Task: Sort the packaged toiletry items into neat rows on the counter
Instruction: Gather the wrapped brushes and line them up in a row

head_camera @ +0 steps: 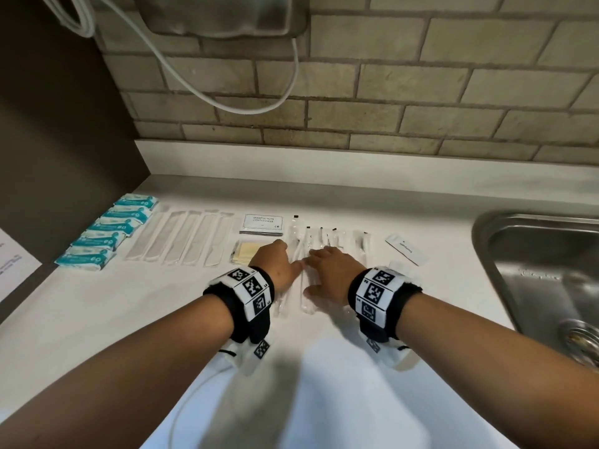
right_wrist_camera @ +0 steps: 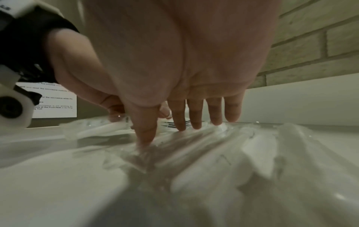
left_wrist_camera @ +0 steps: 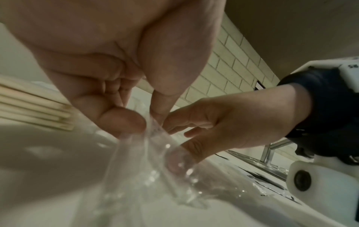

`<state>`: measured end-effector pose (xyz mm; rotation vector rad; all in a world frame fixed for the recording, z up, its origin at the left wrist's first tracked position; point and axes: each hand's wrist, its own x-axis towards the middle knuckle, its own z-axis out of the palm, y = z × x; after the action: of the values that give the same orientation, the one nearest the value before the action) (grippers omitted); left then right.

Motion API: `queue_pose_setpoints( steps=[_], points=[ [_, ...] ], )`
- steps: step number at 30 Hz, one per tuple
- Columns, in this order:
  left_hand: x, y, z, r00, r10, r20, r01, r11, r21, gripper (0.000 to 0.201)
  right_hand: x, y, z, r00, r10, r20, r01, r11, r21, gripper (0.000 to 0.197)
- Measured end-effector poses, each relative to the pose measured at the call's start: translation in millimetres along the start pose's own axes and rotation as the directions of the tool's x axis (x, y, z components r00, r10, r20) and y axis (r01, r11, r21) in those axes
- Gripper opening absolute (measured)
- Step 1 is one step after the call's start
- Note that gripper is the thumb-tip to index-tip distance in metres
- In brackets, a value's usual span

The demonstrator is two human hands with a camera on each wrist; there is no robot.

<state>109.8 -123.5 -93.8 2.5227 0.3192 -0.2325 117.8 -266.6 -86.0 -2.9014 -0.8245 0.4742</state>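
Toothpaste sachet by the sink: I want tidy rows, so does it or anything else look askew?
Yes. The toothpaste sachet lies diagonally, apart from the rows. The clear-wrapped packets under both hands overlap unevenly. The teal packs and long white sleeves look orderly.

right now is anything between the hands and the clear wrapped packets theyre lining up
Nothing visible. The left hand and right hand are already on the clear wrapped packets, fingers pressing straight onto the plastic. The yellow sachets lie just beside the left hand, not in the way.
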Motion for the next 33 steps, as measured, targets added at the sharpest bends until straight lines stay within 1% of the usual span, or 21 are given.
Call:
queue_pose_setpoints(
  steps=[1,3,7,10,13,15,17,21,24,26,29,31,33],
  points=[
    [-1.0,1.3,1.0,1.0,-0.008,0.007,0.008,1.0,-0.019,0.061,-2.0,1.0,0.1,1.0,0.013,-0.006,-0.013,1.0,0.008,0.065],
    [-1.5,3.9,4.5,1.0,-0.01,0.011,0.011,0.999,-0.045,0.067,-6.3,4.5,-3.6,1.0,0.03,-0.004,-0.03,1.0,0.007,0.061],
    [1.2,12.2,8.2,1.0,-0.012,0.013,0.013,1.0,-0.014,0.063,-11.7,13.5,-9.7,0.997,0.072,0.034,-0.073,0.997,0.016,0.062],
    [5.0,19.7,9.0,1.0,-0.023,0.002,0.023,0.999,0.025,0.061,-14.6,18.4,-9.5,0.995,0.09,0.037,-0.092,0.995,0.045,0.06],
    [9.3,26.2,8.5,0.999,-0.04,0.007,0.04,0.999,0.033,0.062,-16.7,22.1,-10.8,0.993,0.105,0.046,-0.107,0.993,0.049,0.062],
    [9.6,28.0,5.7,1.0,-0.025,0.013,0.024,0.998,0.058,0.06,-16.9,24.0,-12.8,0.992,0.113,0.051,-0.115,0.993,0.037,0.059],
    [7.8,26.5,2.7,1.0,0.011,0.02,-0.014,0.992,0.129,0.056,-16.5,24.8,-14.5,0.991,0.121,0.052,-0.123,0.992,0.025,0.057],
    [2.2,19.3,-1.6,0.993,0.098,0.068,-0.112,0.956,0.27,0.053,-13.2,22.7,-15.4,0.993,0.103,0.048,-0.105,0.994,0.026,0.065],
    [-5.7,13.6,-3.7,0.978,0.192,0.087,-0.21,0.916,0.343,0.047,-13.1,16.7,-14.9,0.996,0.088,0.034,-0.088,0.996,0.008,0.066],
    [-13.7,8.4,-3.6,0.958,0.265,0.113,-0.288,0.871,0.399,0.046,-14.6,12.9,-13.5,0.996,0.088,0.018,-0.087,0.995,-0.045,0.068],
    [-27.2,-0.2,-1.1,0.911,0.352,0.214,-0.412,0.746,0.524,0.046,-19.1,9.6,-7.4,0.995,0.098,0.013,-0.096,0.989,-0.116,0.065],
    [-32.4,-3.9,-0.4,0.892,0.381,0.242,-0.448,0.68,0.581,0.039,-21.7,8.8,-3.0,0.994,0.104,0.021,-0.099,0.981,-0.165,0.063],
    [-36.1,-4.6,-2.1,0.883,0.409,0.229,-0.458,0.652,0.605,0.035,-23.4,8.9,0.2,0.995,0.098,0.031,-0.09,0.973,-0.211,0.065]
  ],
)
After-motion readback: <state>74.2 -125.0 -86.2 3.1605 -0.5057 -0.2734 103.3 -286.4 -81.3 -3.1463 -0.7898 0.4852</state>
